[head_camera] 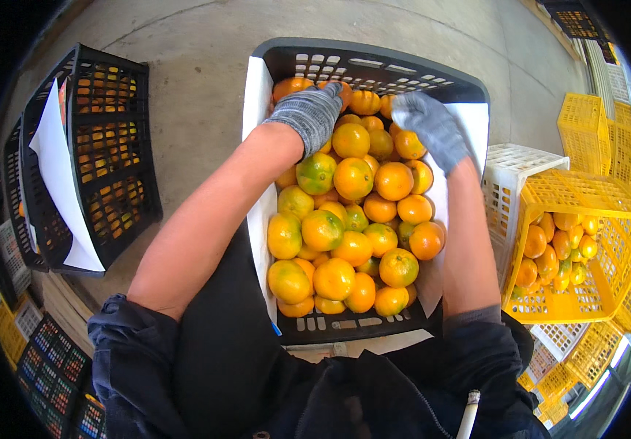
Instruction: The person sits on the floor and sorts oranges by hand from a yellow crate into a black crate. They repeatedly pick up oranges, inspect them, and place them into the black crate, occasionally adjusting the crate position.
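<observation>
A black plastic crate (370,57) with white paper liner (258,93) along its sides stands before me, heaped with orange and green-tinged citrus fruit (353,178). My left hand (315,112), in a grey knit glove, is at the far left of the heap. Its fingers curl over an orange citrus fruit (345,97), which they partly hide. My right hand (431,129), gloved too and blurred, is over the far right corner by the liner. Its fingers are bent, and whatever may be inside them is hidden.
Black crates of fruit (109,153) stand on the concrete floor (200,71) at left, one with a white sheet (63,170) hanging out. To the right, a tilted yellow crate (573,304) holds more fruit beside a white crate (513,164). A cigarette (468,414) juts in below.
</observation>
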Tool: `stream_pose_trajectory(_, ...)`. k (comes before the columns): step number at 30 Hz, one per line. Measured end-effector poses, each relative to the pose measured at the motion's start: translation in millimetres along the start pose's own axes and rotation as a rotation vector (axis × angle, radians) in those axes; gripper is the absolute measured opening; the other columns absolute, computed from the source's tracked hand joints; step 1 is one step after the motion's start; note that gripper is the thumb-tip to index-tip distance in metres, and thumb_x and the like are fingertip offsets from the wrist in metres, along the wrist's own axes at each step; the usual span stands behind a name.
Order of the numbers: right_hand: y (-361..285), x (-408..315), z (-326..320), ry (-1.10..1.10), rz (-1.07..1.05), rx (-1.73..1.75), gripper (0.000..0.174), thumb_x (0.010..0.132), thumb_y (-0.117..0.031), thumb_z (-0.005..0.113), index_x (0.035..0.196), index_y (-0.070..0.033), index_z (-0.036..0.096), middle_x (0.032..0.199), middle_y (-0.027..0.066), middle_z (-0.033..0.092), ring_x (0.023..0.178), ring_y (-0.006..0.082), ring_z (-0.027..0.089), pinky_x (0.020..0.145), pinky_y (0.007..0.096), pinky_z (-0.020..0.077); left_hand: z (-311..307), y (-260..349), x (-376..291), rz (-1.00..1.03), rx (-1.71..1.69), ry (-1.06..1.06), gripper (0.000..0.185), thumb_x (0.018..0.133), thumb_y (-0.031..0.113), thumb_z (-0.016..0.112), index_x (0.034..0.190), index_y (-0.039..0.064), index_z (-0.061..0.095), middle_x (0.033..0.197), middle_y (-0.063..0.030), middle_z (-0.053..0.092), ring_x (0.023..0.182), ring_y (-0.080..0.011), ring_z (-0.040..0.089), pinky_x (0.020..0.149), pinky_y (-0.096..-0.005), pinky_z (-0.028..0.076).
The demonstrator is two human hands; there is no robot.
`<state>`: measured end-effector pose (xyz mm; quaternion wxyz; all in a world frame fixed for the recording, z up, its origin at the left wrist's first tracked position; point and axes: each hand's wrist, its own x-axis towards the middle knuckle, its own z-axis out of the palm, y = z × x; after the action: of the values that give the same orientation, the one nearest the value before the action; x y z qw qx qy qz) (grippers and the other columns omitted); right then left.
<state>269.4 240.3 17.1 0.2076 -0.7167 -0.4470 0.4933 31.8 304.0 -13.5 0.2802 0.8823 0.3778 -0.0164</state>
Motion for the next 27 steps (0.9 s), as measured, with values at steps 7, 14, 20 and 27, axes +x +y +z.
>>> stream_pose_trajectory(7, 19.6, -80.5, 19.5, -0.259, -0.362, -0.818, 0.062, 0.068, -0.007, 0.079, 0.126, -0.008, 0.058, 0.123, 0.0172, 0.059, 0.114, 0.0352, 0.059, 0.101, 0.0408, 0.0464, -5.7, 5.3, -0.4, -0.076, 0.017, -0.112, 0.056, 0.088, -0.005, 0.046, 0.144, 0.002, 0.045, 0.149, -0.0194, 0.044, 0.135, -0.0322, 0.047, 0.115, -0.0364, 0.036)
stream_pose_trajectory(14, 11.1, -38.4, 16.3, 0.078, -0.099, -0.249, 0.068, 0.079, -0.023, 0.08, 0.129, 0.003, 0.042, 0.119, 0.0202, 0.059, 0.109, 0.0301, 0.062, 0.093, 0.0358, 0.051, -9.9, 11.2, -5.9, 0.051, 0.215, -0.025, 0.046, 0.093, 0.003, 0.044, 0.139, 0.001, 0.049, 0.14, -0.0189, 0.052, 0.118, -0.0345, 0.06, 0.098, -0.0435, 0.05)
stream_pose_trajectory(20, 12.7, 62.4, 48.6, 0.159, 0.211, -0.092, 0.069, 0.086, -0.035, 0.075, 0.137, 0.003, 0.049, 0.124, 0.0167, 0.062, 0.096, 0.022, 0.067, 0.074, 0.0303, 0.06, -19.2, 16.8, -4.8, -0.05, 0.106, -0.157, 0.067, 0.077, -0.004, 0.059, 0.143, 0.002, 0.047, 0.152, -0.0209, 0.039, 0.136, -0.0337, 0.045, 0.115, -0.0378, 0.036)
stream_pose_trajectory(27, 69.8, 67.8, 57.6, 0.284, 0.037, 0.085, 0.048, 0.083, -0.018, 0.08, 0.122, 0.003, 0.062, 0.103, 0.0106, 0.07, 0.082, 0.0168, 0.066, 0.07, 0.0279, 0.0568, -17.7, 19.8, -12.1, 0.011, 0.169, -0.03, 0.047, 0.087, 0.004, 0.053, 0.134, 0.001, 0.054, 0.136, -0.0202, 0.055, 0.118, -0.0348, 0.059, 0.097, -0.0432, 0.05)
